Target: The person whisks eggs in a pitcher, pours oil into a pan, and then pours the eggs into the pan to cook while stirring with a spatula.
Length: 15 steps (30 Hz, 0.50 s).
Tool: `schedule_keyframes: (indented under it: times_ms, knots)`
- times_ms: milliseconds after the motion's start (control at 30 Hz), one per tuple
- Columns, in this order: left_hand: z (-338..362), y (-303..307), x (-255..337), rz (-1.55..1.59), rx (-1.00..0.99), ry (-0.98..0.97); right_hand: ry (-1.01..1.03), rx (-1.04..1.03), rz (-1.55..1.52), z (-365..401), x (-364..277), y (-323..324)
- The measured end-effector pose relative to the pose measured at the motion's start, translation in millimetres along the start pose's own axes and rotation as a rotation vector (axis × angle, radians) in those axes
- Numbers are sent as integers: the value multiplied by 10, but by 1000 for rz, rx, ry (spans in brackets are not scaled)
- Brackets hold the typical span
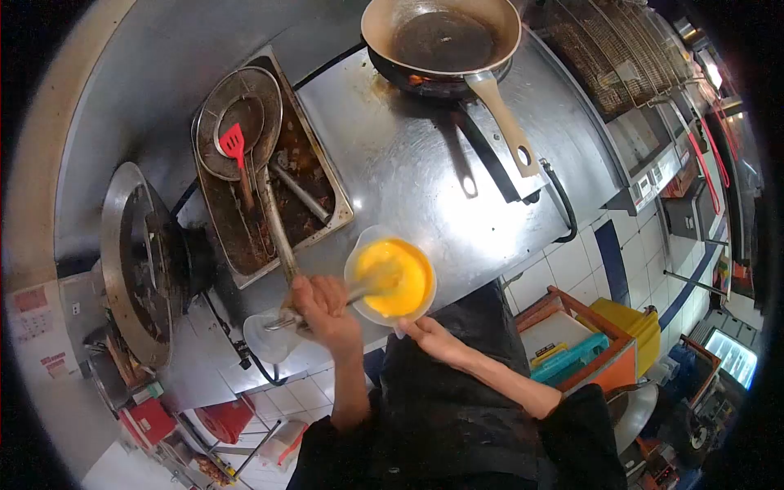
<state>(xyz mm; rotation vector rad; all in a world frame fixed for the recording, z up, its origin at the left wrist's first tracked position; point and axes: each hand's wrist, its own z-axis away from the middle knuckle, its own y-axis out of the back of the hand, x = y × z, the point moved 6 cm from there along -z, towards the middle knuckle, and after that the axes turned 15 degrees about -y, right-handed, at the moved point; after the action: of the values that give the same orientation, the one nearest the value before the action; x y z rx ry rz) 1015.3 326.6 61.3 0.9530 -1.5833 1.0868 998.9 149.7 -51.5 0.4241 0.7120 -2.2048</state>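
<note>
At the near edge of a steel counter [392,159], in the head view, the only one, a white bowl [370,235] of bright yellow liquid [415,273] sits just ahead of my black apron [457,400]. My left hand [327,309] is curled firmly around a metal utensil [357,292], its working end a blur in the liquid. My right hand [437,339] pinches the bowl's near rim; fingers beneath are hidden, and I cannot tell whether the base rests on the counter.

Below the utensil's rear end is a translucent container [265,346]. A strainer [268,102] lies over a greasy tray [341,196], a red spatula [233,143] across it, its long handle pointing toward my left knuckles. At the far side, a pan [445,41] with a cream handle sits above an orange glow.

Too wide or hard a stroke could slop liquid over the rim; a slipping pinch could let the bowl tip toward my apron. A swing of my left fist might knock the strainer's handle or the container. That glow looks like flame, so the pan may overheat if my attention stays on the bowl
</note>
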Motion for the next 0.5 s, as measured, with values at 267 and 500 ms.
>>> schedule_keyframes:
  times_ms: [267,500]
  knots:
    - [22,-100,-48,209,-201,35,45,-26,4,112,-152,-13]
    - [41,-114,-140,5,-193,211,0,-43,9,121,-175,-2]
